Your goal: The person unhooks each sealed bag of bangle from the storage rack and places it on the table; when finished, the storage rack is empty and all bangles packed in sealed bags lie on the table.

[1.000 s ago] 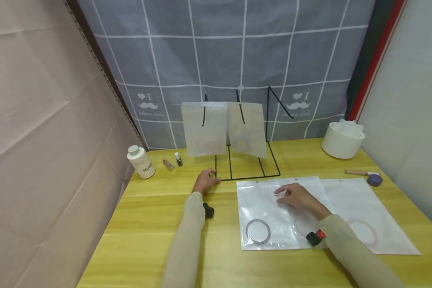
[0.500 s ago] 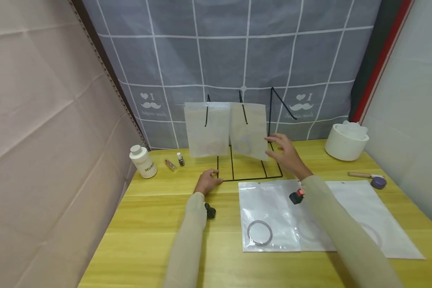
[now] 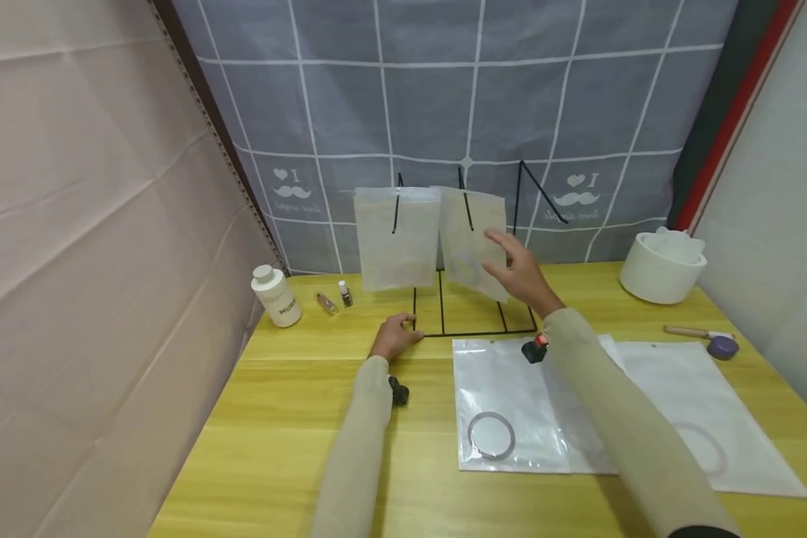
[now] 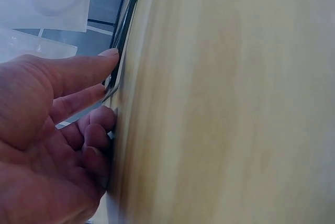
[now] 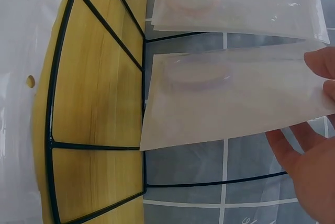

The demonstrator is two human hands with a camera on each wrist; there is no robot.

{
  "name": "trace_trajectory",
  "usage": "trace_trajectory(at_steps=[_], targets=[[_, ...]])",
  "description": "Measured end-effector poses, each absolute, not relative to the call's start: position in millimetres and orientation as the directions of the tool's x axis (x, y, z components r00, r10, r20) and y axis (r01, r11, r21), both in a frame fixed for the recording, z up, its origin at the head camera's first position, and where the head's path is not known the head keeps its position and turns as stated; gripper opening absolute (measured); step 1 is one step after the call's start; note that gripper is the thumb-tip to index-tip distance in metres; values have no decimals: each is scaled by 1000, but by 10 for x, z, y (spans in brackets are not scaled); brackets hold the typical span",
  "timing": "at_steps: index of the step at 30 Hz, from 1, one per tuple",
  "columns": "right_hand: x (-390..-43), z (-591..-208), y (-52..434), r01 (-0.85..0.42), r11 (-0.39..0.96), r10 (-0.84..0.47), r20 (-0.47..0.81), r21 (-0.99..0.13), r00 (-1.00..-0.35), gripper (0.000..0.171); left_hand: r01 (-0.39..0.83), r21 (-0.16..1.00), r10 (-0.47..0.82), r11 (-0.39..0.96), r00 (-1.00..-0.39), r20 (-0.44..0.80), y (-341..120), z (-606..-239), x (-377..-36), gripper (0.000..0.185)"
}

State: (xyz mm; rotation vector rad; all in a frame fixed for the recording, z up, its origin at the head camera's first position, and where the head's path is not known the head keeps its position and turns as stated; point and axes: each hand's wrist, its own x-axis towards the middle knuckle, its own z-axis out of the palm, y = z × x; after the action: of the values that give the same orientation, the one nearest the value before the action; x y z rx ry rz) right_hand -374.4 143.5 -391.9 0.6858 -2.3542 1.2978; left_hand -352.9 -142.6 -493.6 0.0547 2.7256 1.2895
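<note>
At the wire rack (image 3: 474,314), the left hand (image 3: 395,340) presses its base with loosely curled fingers; the right hand (image 3: 516,269) (fingers spread) touches a hanging bag (image 3: 472,243).

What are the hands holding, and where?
The left hand presses the wire rack at its front left corner. The right hand touches the hanging bag by its right edge.

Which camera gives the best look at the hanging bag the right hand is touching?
The right wrist view: the hanging bag fills the frame, a ring shape shows inside, and the right hand is at its edge. The head view shows it small on the wire rack. The left wrist view shows only bag corners.
</note>
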Motion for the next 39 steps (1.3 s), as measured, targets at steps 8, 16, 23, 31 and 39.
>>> trace_trajectory(at_steps=[8, 16, 23, 31, 39], targets=[[-3599, -3917, 1467, -621, 506, -254, 584, -599, -771, 54, -8, 778, 95, 628, -992, -86, -1433, -4935, -3520, 48], [-3405, -3842, 1546, -682, 557, -265, 677, -473, -686, 41, -9, 789, 97, 615, -992, -86, -1426, -4943, -3531, 48], [-3261, -3838, 1618, -706, 593, -281, 722, -387, -632, 36, 6, 778, 96, 628, -993, -70, -1423, -4954, -3534, 47], [-3096, -3857, 1652, -718, 639, -313, 760, -275, -570, 35, 10, 783, 111, 622, -991, -75, -1429, -4910, -3513, 47], [-2778, -3727, 1706, -760, 596, -331, 784, -257, -525, 35, 7, 770, 101, 638, -992, -74, -1442, -4943, -3554, 46]])
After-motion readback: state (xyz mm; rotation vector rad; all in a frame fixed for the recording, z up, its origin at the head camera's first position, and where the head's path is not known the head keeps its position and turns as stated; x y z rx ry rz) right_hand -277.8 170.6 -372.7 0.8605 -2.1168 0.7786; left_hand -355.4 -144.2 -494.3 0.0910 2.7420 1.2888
